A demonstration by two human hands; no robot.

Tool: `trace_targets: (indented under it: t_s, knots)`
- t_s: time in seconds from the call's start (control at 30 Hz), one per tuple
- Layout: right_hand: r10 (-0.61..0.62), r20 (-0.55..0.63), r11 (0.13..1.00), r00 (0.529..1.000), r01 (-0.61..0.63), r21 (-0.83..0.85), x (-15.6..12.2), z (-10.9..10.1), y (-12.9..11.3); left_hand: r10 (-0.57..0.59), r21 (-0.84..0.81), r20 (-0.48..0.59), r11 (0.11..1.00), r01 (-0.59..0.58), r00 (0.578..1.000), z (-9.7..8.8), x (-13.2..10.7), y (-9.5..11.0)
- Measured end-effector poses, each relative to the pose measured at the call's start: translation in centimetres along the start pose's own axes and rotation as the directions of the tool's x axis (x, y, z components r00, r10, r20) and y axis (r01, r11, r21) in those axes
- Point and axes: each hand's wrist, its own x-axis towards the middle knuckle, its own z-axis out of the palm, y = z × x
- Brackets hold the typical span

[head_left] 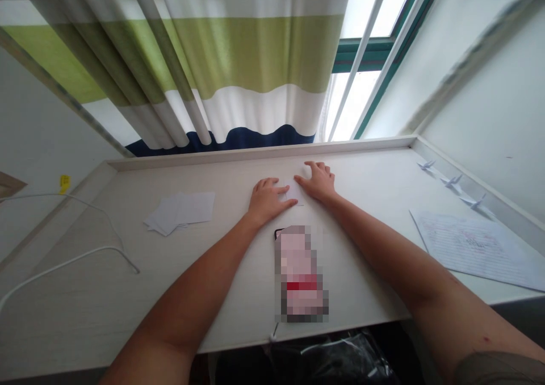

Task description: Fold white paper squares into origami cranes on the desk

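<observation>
A small white piece of paper (293,194) lies flat on the white desk between my hands. On its left side is my left hand (269,200), palm down with fingers apart; the thumb and index finger touch or hover over the paper's edge. My right hand (319,181) rests at the paper's upper right, thumb and fingers spread, with nothing visible held in it. Just below the paper lies a phone (300,271), its face blurred into blocks. A loose stack of white paper sheets (181,210) sits to the left of my left hand.
Three small folded white paper figures (452,183) stand in a row along the right ledge. Near them lies a written-on lined notepad (472,246). A white cable (97,250) crosses the left side. Behind the desk's raised back edge (255,153) hang curtains (255,50).
</observation>
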Motion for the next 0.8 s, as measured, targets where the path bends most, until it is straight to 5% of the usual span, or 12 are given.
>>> trace_targets:
  t_s: [0.2,0.53,0.8]
  knots:
    - [-0.299,0.147,0.95,0.943,0.28,0.136,-1.9,-1.7,2.3,0.021,-0.108,-0.063,0.994,-0.028,0.998,0.4,0.8,-1.1]
    - [-0.263,0.12,0.897,0.957,0.197,0.396,-2.6,-3.0,3.2,0.004,-0.074,-0.047,0.997,-0.008,0.999,0.5,0.6,-0.8]
    - [-0.402,0.194,0.914,0.895,0.38,0.14,-3.4,-2.7,2.7,0.023,-0.064,-0.043,0.998,-0.026,0.999,0.5,0.6,-0.6]
